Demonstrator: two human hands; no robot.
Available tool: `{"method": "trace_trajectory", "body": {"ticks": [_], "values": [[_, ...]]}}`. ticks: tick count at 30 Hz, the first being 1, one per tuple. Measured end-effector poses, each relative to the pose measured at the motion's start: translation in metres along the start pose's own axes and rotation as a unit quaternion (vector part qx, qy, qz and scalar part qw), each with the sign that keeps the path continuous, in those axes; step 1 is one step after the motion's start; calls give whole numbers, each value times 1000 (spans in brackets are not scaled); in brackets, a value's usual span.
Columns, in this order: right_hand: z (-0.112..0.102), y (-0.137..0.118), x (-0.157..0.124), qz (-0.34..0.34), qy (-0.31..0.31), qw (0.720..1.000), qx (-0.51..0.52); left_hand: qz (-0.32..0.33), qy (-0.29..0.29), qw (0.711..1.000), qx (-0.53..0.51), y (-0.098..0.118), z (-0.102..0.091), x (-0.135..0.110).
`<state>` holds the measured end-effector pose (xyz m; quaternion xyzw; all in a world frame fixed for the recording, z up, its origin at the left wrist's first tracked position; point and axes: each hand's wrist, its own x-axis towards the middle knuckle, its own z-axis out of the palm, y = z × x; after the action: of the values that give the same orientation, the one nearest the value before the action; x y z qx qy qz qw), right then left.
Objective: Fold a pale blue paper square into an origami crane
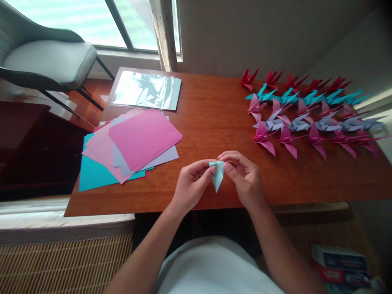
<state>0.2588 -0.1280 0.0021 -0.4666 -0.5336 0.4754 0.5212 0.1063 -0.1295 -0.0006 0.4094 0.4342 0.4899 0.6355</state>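
A small piece of pale mint folded paper (pixel 217 176) is pinched between my two hands above the front of the wooden table. Its top edge is level and its lower end tapers to a point. My left hand (pixel 192 181) grips its left side, thumb in front and fingers behind. On the other side, my right hand (pixel 245 175) holds the upper right corner between thumb and fingers. The fingertips partly hide the paper's upper corners.
Loose coloured sheets (pixel 143 139) lie fanned out at the left of the table (pixel 211 114). Behind them is a clear plastic packet of pale paper (pixel 147 90). Rows of folded paper cranes (pixel 288 141) stand at the right. A chair (pixel 52 61) is by the window.
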Motion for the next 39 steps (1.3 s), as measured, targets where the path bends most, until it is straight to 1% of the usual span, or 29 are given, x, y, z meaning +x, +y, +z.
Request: {"method": "trace_trajectory", "body": {"ticks": [6,17,23,32,39], "values": [[1,-1,2,-4,4,1000,-11,-7,-5,1000,-5,1,0,-1],[5,-5,2,15,12,1000,-13,-30,-31,996,-72,-5,-5,1],[7,-3,2,21,17,999,-23,-43,-12,997,-65,-5,-4,1],[7,-4,2,18,13,999,-31,-51,-3,997,-61,-7,-5,2],[9,-4,0,15,20,999,-35,-38,10,998,-50,-8,-4,3]]}}
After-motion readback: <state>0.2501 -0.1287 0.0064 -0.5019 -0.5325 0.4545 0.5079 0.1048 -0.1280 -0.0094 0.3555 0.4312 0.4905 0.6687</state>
